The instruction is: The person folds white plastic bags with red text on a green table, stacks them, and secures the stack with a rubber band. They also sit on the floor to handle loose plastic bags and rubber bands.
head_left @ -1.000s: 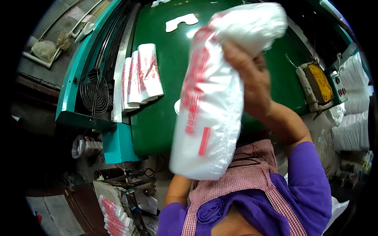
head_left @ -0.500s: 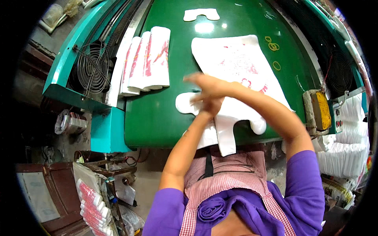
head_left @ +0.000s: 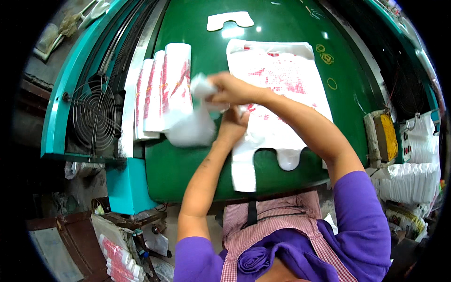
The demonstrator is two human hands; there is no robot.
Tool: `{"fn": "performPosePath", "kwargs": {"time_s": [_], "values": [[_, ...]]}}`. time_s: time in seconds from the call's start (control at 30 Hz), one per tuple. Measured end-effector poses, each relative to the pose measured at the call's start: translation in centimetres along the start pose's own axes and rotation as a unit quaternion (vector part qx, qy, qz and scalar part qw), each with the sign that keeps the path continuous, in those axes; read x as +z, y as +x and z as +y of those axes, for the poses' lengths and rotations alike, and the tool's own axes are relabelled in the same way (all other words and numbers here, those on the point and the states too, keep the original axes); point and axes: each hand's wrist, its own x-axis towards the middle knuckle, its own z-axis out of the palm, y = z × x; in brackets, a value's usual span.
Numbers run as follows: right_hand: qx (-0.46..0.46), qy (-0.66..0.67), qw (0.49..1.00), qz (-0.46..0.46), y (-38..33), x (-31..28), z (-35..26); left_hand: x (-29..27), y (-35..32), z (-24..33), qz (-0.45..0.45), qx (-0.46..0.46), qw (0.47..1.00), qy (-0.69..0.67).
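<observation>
My right hand (head_left: pixel 229 89) grasps blurred white plastic (head_left: pixel 202 88); I cannot tell whether my left hand (head_left: pixel 233 125) grips anything beside the red-printed white plastic bags (head_left: pixel 292 84) flat on the green desk (head_left: pixel 209 176).

From the person's head, a wide fisheye view looks down and forward, close above the apron (head_left: pixel 277 225), with the right hand (head_left: pixel 231 90) and left hand (head_left: pixel 233 124) near mid-picture over the table (head_left: pixel 197 171)
</observation>
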Motion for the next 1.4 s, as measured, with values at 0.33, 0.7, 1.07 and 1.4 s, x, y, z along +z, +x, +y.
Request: {"fn": "performPosePath", "kwargs": {"time_s": [0.33,0.7,1.07,1.4], "values": [[0.228,0.174,0.923,0.255,11.5,-18.8,16.1,-1.4,0.4,-0.7,0.003,-0.048,0.985,-0.166],[0.230,-0.124,0.918,0.298,15.3,-16.5,24.4,-2.2,0.0,-1.2,-0.015,-0.068,0.980,-0.187],[0.075,0.241,0.912,0.323,-24.9,-15.8,-6.5,-2.1,-0.6,-2.4,0.087,-0.050,0.975,-0.196],[-0.065,0.120,0.674,0.726,-64.5,-16.9,-16.3,-2.2,-0.6,1.5,0.056,-0.145,0.972,-0.175]]}}
